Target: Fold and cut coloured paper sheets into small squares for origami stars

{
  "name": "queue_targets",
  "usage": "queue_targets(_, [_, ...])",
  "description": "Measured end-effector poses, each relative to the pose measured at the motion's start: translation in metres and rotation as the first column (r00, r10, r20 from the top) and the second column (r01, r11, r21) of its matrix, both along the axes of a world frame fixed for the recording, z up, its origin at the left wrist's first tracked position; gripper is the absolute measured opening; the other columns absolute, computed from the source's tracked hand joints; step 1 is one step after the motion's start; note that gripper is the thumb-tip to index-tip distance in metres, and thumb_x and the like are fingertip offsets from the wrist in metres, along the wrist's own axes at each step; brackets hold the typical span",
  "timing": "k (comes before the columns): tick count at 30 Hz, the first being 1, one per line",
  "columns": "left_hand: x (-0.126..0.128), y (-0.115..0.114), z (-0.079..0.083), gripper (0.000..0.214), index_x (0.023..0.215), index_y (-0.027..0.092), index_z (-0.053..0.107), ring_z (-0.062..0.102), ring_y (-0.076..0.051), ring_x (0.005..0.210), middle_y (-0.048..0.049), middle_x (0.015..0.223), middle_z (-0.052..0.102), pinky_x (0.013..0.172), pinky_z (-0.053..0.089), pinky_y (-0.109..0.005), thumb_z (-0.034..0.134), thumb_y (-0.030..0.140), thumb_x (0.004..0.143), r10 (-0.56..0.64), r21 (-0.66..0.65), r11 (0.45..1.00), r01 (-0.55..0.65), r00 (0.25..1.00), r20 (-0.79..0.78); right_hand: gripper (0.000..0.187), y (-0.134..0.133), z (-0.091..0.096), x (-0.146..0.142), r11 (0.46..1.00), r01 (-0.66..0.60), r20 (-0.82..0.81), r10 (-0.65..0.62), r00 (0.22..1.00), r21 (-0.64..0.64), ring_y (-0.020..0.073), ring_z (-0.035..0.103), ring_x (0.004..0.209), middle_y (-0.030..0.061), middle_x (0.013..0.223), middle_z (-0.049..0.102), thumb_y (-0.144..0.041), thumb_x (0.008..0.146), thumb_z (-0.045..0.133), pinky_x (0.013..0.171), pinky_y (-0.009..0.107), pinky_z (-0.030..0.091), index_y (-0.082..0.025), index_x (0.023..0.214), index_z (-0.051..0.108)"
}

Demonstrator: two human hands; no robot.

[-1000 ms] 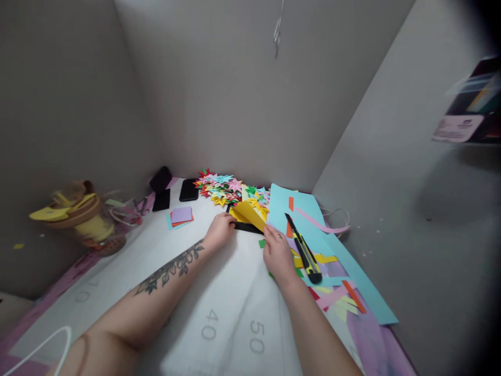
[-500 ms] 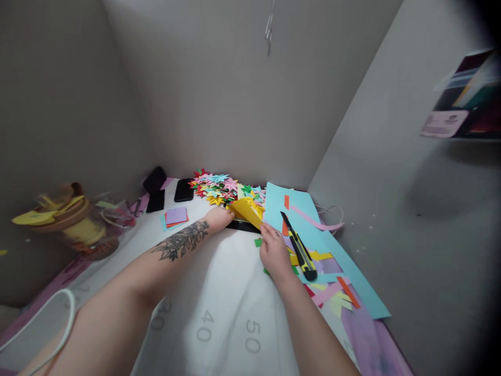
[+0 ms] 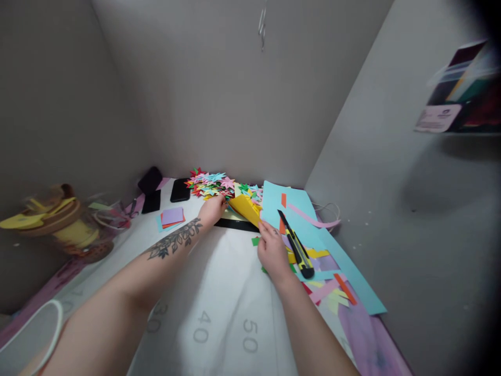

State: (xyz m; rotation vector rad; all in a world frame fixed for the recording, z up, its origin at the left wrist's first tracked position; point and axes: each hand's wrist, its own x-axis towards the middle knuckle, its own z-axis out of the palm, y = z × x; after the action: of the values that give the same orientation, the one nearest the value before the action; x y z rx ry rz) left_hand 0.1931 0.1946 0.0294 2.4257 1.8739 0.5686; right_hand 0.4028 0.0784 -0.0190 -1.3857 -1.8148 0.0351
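A yellow sheet of paper (image 3: 246, 207) stands lifted over a black ruler-like strip (image 3: 235, 224) on the white mat. My right hand (image 3: 270, 250) pinches the sheet's near right corner. My left hand (image 3: 212, 209), on a tattooed forearm, reaches to the sheet's far left edge beside a heap of coloured paper stars (image 3: 213, 186); its fingers curl on that edge.
A yellow-and-black utility knife (image 3: 296, 245) lies on a light blue sheet (image 3: 305, 214) among coloured paper scraps to the right. Small paper squares (image 3: 171, 216), two black phones (image 3: 180, 190) and a jar with yellow ribbon (image 3: 66, 224) sit left. Grey walls close in on three sides.
My left hand has moved farther away, from the black strip up to the sheet's far edge by the stars. The yellow sheet has risen. My right hand has kept its pinch.
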Motion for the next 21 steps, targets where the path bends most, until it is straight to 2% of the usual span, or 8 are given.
queue_targets(3, [-0.003,0.002,-0.007,0.024,0.09,0.015,0.071,0.065,-0.022,0.078,-0.0099,0.081,0.071,0.069,0.046,-0.028,0.052,0.031,0.088,0.0,-0.052,0.999,0.001,1.0,0.021,0.051,0.0,0.0,0.0,1.0,-0.001,-0.003,0.001,1.0,0.006,0.027,0.055,0.115,0.0157,0.125,0.062,-0.006,0.077,0.04,0.1,0.044,0.047,-0.009,0.124,0.061])
queue_targets(6, [-0.004,0.001,-0.013,0.025,0.081,0.019,0.074,0.066,-0.02,0.075,-0.0063,0.077,0.072,0.068,0.046,-0.025,0.055,0.034,0.086,-0.118,-0.125,0.985,0.12,0.993,0.028,0.052,0.0,0.001,-0.001,1.0,-0.001,-0.006,0.001,1.0,-0.003,0.0266,0.055,0.115,0.0152,0.125,0.061,-0.006,0.078,0.04,0.1,0.044,0.047,-0.01,0.125,0.061])
queue_targets(8, [-0.003,-0.001,-0.014,0.018,0.09,0.023,0.075,0.066,-0.019,0.082,-0.0038,0.085,0.073,0.073,0.046,-0.024,0.063,0.032,0.08,-0.223,-0.164,0.961,0.225,0.974,0.03,0.052,-0.001,0.001,-0.001,1.0,-0.002,-0.011,0.002,1.0,-0.01,0.0266,0.055,0.116,0.0149,0.125,0.061,-0.006,0.078,0.041,0.1,0.045,0.047,-0.011,0.126,0.06])
queue_targets(11, [0.001,-0.001,-0.014,0.025,0.102,0.025,0.072,0.064,-0.02,0.094,-0.0048,0.097,0.072,0.082,0.047,-0.026,0.068,0.028,0.077,-0.315,-0.208,0.927,0.311,0.949,0.012,0.054,-0.001,0.002,-0.001,1.0,-0.003,-0.009,0.003,1.0,-0.02,0.0265,0.054,0.117,0.0148,0.126,0.061,-0.006,0.078,0.041,0.101,0.045,0.046,-0.013,0.128,0.059])
queue_targets(13, [0.003,0.002,-0.013,0.022,0.103,0.021,0.069,0.063,-0.02,0.096,-0.0075,0.103,0.069,0.085,0.049,-0.032,0.063,0.031,0.084,-0.332,-0.242,0.916,0.32,0.943,-0.009,0.054,-0.001,0.002,-0.001,1.0,0.001,-0.003,-0.001,1.0,-0.022,0.0261,0.054,0.117,0.0147,0.126,0.061,-0.006,0.077,0.041,0.101,0.044,0.046,-0.012,0.128,0.059])
queue_targets(16, [0.006,0.006,-0.015,0.028,0.114,0.018,0.06,0.061,-0.02,0.099,-0.009,0.117,0.06,0.086,0.052,-0.04,0.056,0.034,0.092,-0.334,-0.286,0.904,0.317,0.942,-0.014,0.053,-0.002,0.003,0.0,1.0,0.009,0.003,-0.009,1.0,-0.021,0.0252,0.055,0.117,0.0142,0.126,0.061,-0.006,0.078,0.041,0.101,0.042,0.046,-0.012,0.127,0.059])
queue_targets(21, [0.005,-0.004,-0.026,0.033,0.119,0.017,0.056,0.06,-0.021,0.101,-0.009,0.121,0.058,0.085,0.053,-0.042,0.056,0.034,0.092,-0.246,-0.258,0.929,0.267,0.963,0.111,0.051,-0.001,0.002,0.001,1.0,-0.002,0.003,0.002,1.0,-0.002,0.0266,0.054,0.118,0.016,0.127,0.06,-0.007,0.079,0.041,0.102,0.044,0.046,-0.009,0.126,0.059])
